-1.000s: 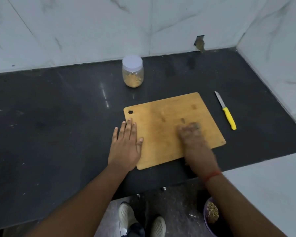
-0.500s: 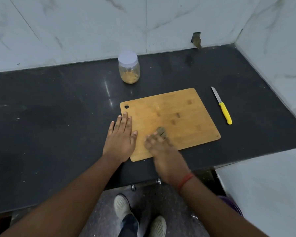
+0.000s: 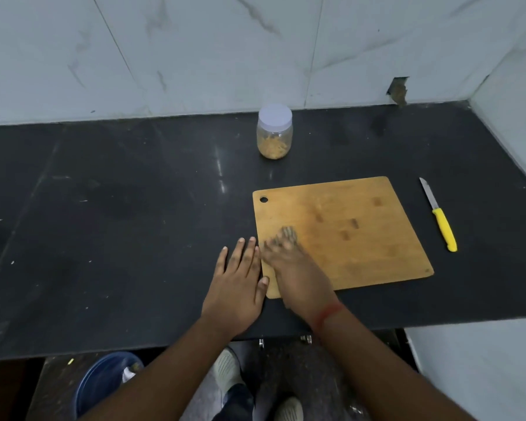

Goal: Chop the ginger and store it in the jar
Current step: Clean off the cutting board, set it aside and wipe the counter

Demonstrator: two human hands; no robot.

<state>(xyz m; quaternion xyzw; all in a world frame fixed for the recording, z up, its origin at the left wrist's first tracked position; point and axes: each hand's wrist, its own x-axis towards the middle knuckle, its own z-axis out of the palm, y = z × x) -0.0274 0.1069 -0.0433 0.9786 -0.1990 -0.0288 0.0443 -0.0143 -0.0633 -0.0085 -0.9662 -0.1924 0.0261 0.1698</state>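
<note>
Bamboo board (image 3: 346, 232) under blurred right hand (image 3: 289, 262), grip unreadable; left hand (image 3: 237, 284) flat, fingers apart.

Left hand (image 3: 237, 284) lies flat, palm down, fingers straight; right hand (image 3: 292, 262) reaches forward beside it, fingers extended, motion-blurred.

We see chopped ginger (image 3: 273, 147) filling the lower part of the upright, white-lidded clear jar (image 3: 274, 135).

Even, soft light, faint glare streaks on the black counter (image 3: 134, 208), and the right hand (image 3: 289, 262) motion-blurred.
</note>
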